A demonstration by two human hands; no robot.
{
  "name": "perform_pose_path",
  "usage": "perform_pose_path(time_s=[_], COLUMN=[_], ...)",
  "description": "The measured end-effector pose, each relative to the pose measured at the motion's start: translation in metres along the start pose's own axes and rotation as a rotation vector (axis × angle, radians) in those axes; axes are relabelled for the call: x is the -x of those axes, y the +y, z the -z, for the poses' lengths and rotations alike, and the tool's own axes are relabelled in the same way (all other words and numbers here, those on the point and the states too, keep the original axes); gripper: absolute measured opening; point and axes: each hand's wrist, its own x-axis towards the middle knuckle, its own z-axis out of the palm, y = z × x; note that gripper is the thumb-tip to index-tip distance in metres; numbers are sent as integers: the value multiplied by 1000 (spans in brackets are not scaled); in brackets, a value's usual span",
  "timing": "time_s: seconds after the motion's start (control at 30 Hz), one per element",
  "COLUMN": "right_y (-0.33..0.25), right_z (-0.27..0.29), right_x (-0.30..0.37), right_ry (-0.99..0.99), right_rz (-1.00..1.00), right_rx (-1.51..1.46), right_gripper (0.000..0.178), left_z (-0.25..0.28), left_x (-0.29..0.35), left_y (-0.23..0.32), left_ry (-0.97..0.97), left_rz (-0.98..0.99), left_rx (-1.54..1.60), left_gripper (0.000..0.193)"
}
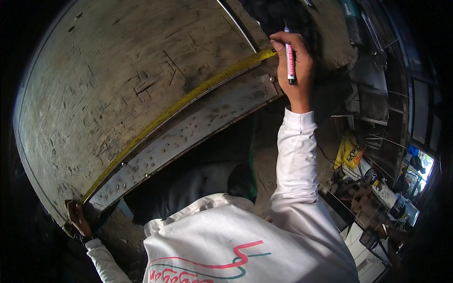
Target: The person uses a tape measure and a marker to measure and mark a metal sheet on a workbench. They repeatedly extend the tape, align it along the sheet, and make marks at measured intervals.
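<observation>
The fingers of the right hand [296, 66] are curled tight around a marker [289, 59] with a white barrel and a pink band. The marker stands nearly upright in the fist, one end poking out above the knuckles. The same hand presses down on the far end of a yellow tape measure [188, 99], at the far corner of a big, scratched metal sheet [118, 70].

The tape runs stretched along the near edge of the sheet, just above a pale metal strip [188, 129] dotted with small holes. At the sheet's other corner the left hand [78, 217] is closed over the tape's other end, holding it against the edge; its fingertips are in shadow, so how they grip is hard to tell.

Both arms wear white sleeves [295, 160]. Well to the right of the sheet lie a yellow bag [349, 151] and mixed workshop clutter.
</observation>
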Motion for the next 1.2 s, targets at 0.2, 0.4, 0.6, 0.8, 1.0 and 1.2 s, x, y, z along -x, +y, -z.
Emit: perform_pose_path(time_s=[0.2, 0.4, 0.6, 0.8, 1.0, 1.2], right_y=[-1, 0, 2, 3, 10, 11], right_z=[-5, -1, -2, -1, -2, 2], right_x=[-1, 0, 1, 2, 3, 0], right_ry=[5, -14, -6, -19, -26, -42], right_rz=[15, 18, -29, -5, -63, 19], right_rx=[-19, 35, 29, 74, 42, 126], right_gripper=[9, 8, 11, 13, 12, 12], left_z=[3, -5, -6, -5, -9, -8], left_x=[1, -2, -4, -8, -7, -9], left_y=[-3, 1, 18, 31, 34, 33], left_ry=[-4, 34, 32, 38, 88, 84], left_rz=[-101, -103, -40, -108, -103, -95], left_rx=[23, 26, 77, 81, 93, 139], left_gripper=[17, 14, 15, 15, 18, 18])
